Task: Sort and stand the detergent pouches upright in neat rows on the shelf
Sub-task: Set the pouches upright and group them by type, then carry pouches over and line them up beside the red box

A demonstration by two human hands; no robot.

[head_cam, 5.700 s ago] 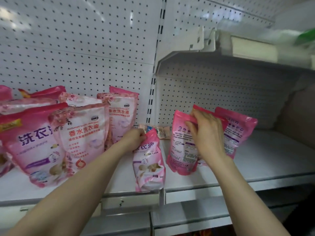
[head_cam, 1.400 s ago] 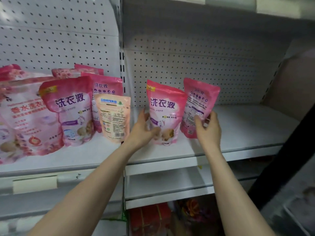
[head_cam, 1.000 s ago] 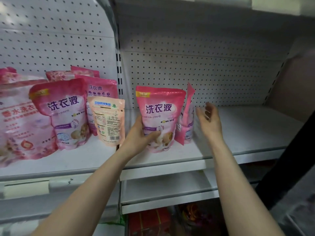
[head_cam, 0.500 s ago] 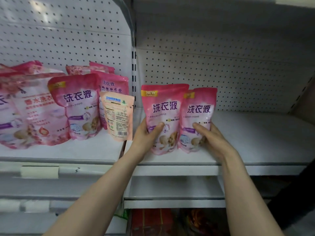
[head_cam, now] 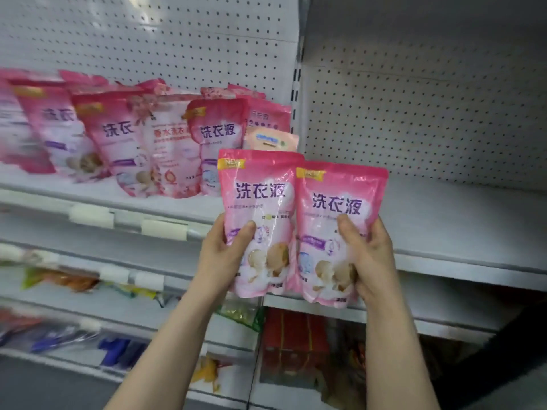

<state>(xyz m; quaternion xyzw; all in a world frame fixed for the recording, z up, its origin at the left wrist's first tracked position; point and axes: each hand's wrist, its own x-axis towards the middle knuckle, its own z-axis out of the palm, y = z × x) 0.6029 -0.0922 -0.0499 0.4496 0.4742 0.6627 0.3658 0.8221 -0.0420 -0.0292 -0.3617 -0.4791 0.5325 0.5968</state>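
2 pink detergent pouches are held upright and side by side, with adjacent edges touching. They are in front of the shelf's front lip and off its surface. The left pouch [head_cam: 260, 202] sits slightly higher than the right pouch [head_cam: 340, 199]. Both printed fronts face the camera.

The left hand [head_cam: 225, 258] grips the left pouch at its lower left edge, thumb laid across the front. The right hand [head_cam: 370, 261] grips the right pouch at its lower right edge, thumb pressed on the front. The fingers of both hands are hidden behind the pouches. Both forearms rise from the bottom of the view.

The shelf [head_cam: 458, 226] extends to the right behind the held pouches. In the left bay, a row of pouches [head_cam: 165, 143] stands leaning together before the pegboard panel [head_cam: 177, 39]. A small peach pouch [head_cam: 270, 140] is mostly covered by the left pouch. The far-left end of the row is blurred and its print is illegible. Goods on the lower shelves [head_cam: 142, 279] are too blurred to identify.
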